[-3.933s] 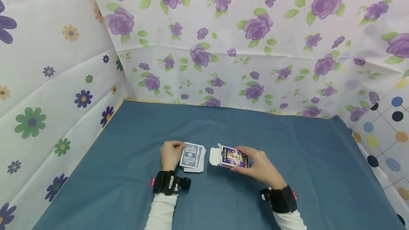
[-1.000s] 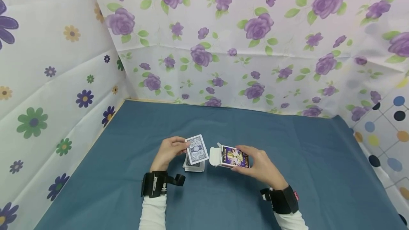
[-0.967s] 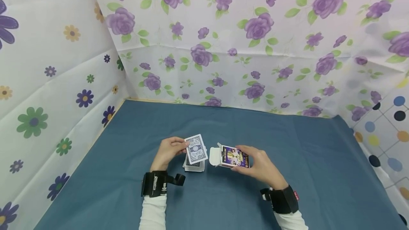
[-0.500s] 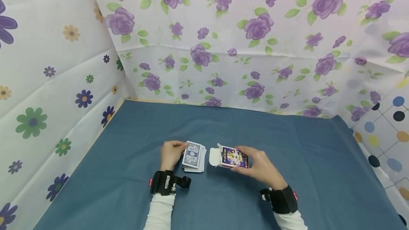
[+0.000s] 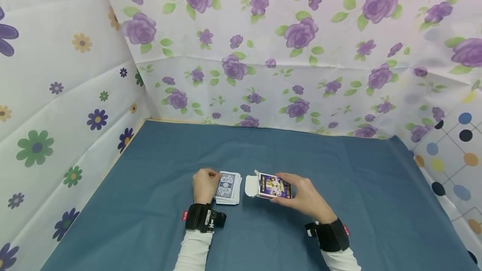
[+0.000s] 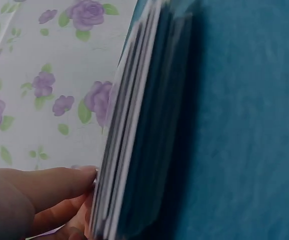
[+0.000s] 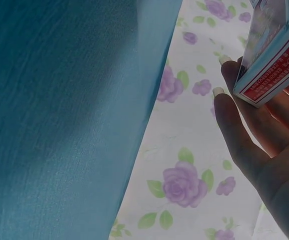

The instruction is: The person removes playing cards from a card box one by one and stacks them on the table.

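Note:
A loosely squared stack of playing cards (image 5: pixel 227 188) lies face down on the blue cloth, its back pattern blue and white. At its upper left edge, my left hand (image 5: pixel 205 185) has curled fingers. The left wrist view shows thumb and fingers (image 6: pixel 54 190) pinching the edge of the playing cards (image 6: pixel 122 135), which appear in layers. To the right, my right hand (image 5: pixel 310 200) grips a purple card box (image 5: pixel 275 186) between thumb and fingers. The box's white flap hangs open toward the stack. In the right wrist view, the card box (image 7: pixel 274 70) shows a red printed panel.
Blue cloth (image 5: pixel 271 237) covers the table. A white sheet with purple roses (image 5: pixel 233 68) hangs behind it. Flower-patterned sheeting (image 5: pixel 35 147) stands at the left and dotted sheeting (image 5: pixel 461 170) at the right. Both wrists wear black straps.
About a second ago my left hand held cards tilted above the stack; they came down onto it, and the stack looks squarer now. My right hand and the box have hardly moved.

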{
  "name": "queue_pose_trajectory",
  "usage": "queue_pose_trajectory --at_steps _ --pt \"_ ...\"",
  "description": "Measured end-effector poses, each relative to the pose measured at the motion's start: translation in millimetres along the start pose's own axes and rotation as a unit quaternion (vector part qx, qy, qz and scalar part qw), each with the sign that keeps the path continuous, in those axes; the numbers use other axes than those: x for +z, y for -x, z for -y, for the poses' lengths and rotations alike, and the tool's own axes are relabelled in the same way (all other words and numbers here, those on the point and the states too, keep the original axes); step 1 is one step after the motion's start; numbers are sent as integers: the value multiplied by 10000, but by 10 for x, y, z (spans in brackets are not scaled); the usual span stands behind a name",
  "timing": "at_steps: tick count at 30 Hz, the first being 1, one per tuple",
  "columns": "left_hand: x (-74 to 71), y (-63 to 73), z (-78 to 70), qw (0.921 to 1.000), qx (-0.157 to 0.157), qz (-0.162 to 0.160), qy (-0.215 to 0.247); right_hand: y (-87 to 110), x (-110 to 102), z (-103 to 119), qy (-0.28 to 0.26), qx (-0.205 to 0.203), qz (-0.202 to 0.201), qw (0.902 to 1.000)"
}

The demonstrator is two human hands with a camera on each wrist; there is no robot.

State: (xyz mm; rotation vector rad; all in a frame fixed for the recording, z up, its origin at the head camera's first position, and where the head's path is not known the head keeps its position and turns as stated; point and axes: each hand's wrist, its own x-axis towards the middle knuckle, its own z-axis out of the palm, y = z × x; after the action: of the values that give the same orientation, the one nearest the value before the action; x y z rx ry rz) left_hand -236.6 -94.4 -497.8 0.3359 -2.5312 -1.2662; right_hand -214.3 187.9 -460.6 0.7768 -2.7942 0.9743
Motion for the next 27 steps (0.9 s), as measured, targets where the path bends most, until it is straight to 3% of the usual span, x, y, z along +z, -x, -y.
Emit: queue_pose_trajectory --at_steps 4,8,11,14,16,17,19,24,27 --pt "2 7 0 10000 37 -41 -45 -2 3 -5 -13 27 31 10000" --pt "-89 23 -93 9986 507 87 116 -3 3 -14 -50 58 58 10000" --pt "-208 47 -255 9880 1128 875 595 -2 0 -20 -28 56 49 10000" --pt "-296 102 -468 9611 1543 2048 1028 -2 -3 -19 -37 16 23 10000" --pt "-298 158 -597 9453 1616 2615 1092 -3 -5 -13 -56 -35 -3 10000" --pt "-281 189 -645 9410 1650 2767 1034 -3 -7 -8 -80 -72 -14 9999" --pt "-236 247 -724 9411 1530 2885 873 -2 -11 5 -108 -140 -34 9998" --pt "-84 351 -778 9561 1214 2631 450 4 -23 46 -91 -246 -79 9996" --pt "-33 371 -778 9617 1194 2442 347 3 -27 62 -62 -299 -139 9994"
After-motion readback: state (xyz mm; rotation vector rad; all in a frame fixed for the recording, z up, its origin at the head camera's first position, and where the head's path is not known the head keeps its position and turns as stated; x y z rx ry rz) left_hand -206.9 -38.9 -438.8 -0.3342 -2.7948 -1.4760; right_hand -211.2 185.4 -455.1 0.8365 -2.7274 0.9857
